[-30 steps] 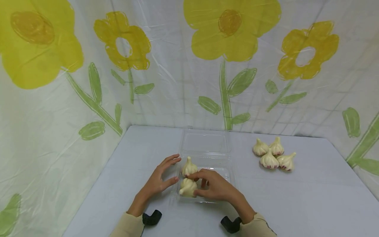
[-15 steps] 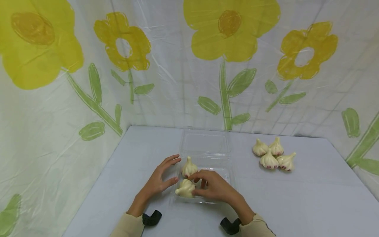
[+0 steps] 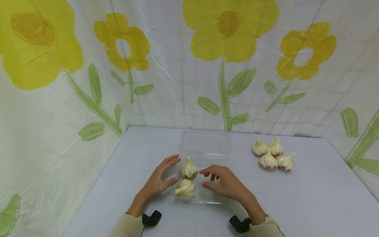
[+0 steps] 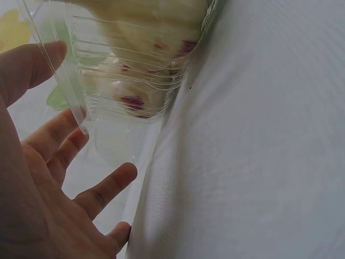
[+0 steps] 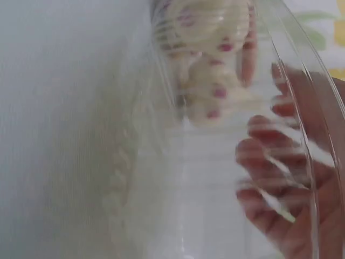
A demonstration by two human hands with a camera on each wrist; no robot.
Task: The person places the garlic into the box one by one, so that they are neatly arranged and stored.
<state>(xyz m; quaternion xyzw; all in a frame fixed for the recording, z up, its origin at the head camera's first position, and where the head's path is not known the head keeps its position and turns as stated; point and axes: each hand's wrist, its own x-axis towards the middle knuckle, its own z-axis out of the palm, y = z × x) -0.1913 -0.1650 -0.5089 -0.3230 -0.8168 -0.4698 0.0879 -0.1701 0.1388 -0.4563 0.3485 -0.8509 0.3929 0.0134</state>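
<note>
Two garlic bulbs occupy the left part of a clear plastic clamshell box point(image 3: 208, 201). The rear garlic bulb point(image 3: 189, 169) stands upright; the front garlic bulb point(image 3: 186, 189) lies with its stem toward the left. At the box's left side is my left hand point(image 3: 159, 179), its fingers spread and holding nothing. The left wrist view shows its thumb and fingertips by the rim. My right hand point(image 3: 225, 183) hovers over the right part of the box, fingers loosely bent, apart from the bulbs. Through the ribbed wall, the right wrist view shows the right hand's fingers point(image 5: 259, 151), somewhat blurred.
The box's lid point(image 3: 205, 143) lies folded back behind it. Several more garlic bulbs point(image 3: 268, 160) sit grouped at the table's back right. A white cloth covers the table point(image 3: 296, 204), and a flower-printed curtain point(image 3: 168, 98) hangs behind its far edge.
The front garlic bulb has tipped and shifted slightly left under my right hand's fingers. The right hand has then let go and moved right. My left hand has stayed put.
</note>
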